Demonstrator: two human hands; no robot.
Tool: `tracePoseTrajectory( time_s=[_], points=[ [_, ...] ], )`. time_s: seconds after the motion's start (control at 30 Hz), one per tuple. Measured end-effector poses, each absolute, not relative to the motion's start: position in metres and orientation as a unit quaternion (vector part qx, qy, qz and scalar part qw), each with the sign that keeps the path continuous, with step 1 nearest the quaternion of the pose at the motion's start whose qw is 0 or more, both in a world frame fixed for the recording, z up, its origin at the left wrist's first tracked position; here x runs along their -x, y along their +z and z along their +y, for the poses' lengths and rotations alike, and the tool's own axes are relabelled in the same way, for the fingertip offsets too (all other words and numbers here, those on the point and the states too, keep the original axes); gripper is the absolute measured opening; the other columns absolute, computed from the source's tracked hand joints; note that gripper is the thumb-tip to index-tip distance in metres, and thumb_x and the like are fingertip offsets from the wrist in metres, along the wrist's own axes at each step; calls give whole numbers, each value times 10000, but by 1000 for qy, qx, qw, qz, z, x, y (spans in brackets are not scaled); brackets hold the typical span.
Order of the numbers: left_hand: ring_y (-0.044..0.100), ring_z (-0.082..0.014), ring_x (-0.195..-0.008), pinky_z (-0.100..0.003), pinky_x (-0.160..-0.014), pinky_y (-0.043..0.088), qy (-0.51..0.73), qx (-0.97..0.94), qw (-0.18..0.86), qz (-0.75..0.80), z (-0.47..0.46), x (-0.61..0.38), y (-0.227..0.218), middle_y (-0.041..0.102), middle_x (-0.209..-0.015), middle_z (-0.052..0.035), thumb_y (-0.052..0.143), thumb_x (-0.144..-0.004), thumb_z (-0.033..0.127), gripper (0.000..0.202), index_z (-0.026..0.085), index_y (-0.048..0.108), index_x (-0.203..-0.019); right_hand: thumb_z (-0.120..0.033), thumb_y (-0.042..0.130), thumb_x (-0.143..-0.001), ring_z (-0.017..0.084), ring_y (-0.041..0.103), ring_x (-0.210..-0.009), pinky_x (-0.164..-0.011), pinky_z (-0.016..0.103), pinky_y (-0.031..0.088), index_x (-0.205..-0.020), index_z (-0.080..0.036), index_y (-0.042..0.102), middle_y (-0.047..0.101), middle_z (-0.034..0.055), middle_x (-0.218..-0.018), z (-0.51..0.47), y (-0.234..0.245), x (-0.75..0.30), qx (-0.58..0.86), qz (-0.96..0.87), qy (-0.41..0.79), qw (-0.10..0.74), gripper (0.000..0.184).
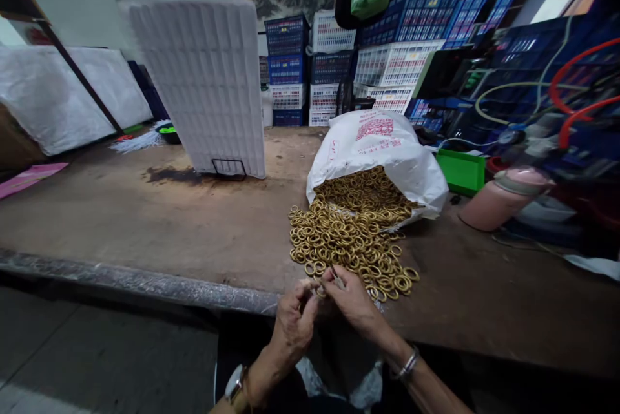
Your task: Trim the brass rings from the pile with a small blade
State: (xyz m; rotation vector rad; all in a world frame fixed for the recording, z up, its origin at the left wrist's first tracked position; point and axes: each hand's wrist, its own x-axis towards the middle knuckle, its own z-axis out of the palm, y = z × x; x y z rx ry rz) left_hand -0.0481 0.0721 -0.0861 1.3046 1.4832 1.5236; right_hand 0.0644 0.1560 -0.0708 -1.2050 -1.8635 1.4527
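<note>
Gold-coloured rings [339,239] spill in a pile from the open mouth of a white woven sack [368,143]. At the pile's near edge, by the table's front, my two hands almost meet. My left hand [293,320] is closed in a pinch on what looks like one gold ring [320,290], partly covered by the fingers. My right hand [356,303] grips a small thin tool [338,278] with a narrow dark tip; its exact kind is too small to make out. The tool is close to the pinched ring; whether they touch I cannot tell.
A tall white ribbed panel [208,91] stands in a black wire holder [228,170] on the brown table [145,227]. To the right are a green tray [460,172] and a pink bottle [504,197]. Stacked blue and white crates [288,72] line the back.
</note>
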Motion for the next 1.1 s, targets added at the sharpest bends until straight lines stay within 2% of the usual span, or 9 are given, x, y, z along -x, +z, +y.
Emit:
tracePoseTrajectory(
  time_s=[0.07,0.17,0.27,0.33,0.4,0.6,0.87,1.1],
  points=[
    [571,-166,-838,-271,-786,407,565,-536,289,556,72,49,-89,638,-903,-60,483,-786,191,197,178,606,-939,-319,478,-666,89,407,-555,-532,194,330,-723,-175,501,461,-50,-600,153,-70,-64,440,-647,571,248,156],
    [568,-154,-776,-263,-737,413,562,-532,302,557,72,48,-89,631,-826,-51,483,-790,215,157,175,607,-878,-331,493,-655,99,447,-594,-554,195,350,-732,-161,547,515,-26,-643,150,-69,-63,442,-619,599,251,195],
    [497,-96,-568,-210,-557,393,576,-429,411,562,71,45,-84,556,-648,3,499,-778,299,145,166,555,-769,-366,503,-657,92,426,-546,-521,194,345,-670,-157,544,489,-36,-575,148,-70,-60,438,-616,607,246,213],
    [382,-53,-435,-175,-430,307,573,-338,495,558,70,44,-80,475,-559,46,522,-750,371,207,166,498,-734,-390,502,-669,80,394,-497,-492,193,336,-649,-161,524,449,-54,-523,147,-74,-60,433,-615,612,244,231],
    [307,-31,-384,-161,-379,228,564,-286,544,552,70,42,-77,438,-528,66,555,-712,422,270,168,466,-732,-399,500,-676,74,377,-468,-473,192,329,-644,-164,512,430,-63,-497,147,-78,-60,432,-613,615,242,237],
    [293,-21,-363,-173,-367,184,566,-295,555,533,68,41,-73,451,-511,54,586,-657,506,368,159,467,-667,-367,502,-662,86,414,-512,-509,197,351,-628,-167,504,463,-50,-530,147,-78,-61,438,-644,575,251,203],
    [303,-21,-342,-166,-336,180,556,-283,594,508,63,43,-77,493,-546,50,543,-699,514,355,168,462,-702,-386,486,-683,83,403,-484,-494,195,346,-594,-174,485,449,-53,-495,143,-70,-57,431,-667,555,245,230],
    [265,-20,-338,-180,-350,156,576,-266,601,485,64,41,-79,416,-468,76,581,-662,523,379,164,456,-657,-412,432,-731,84,389,-478,-483,195,331,-615,-174,481,426,-56,-497,145,-76,-58,425,-692,530,243,269]
  ],
)
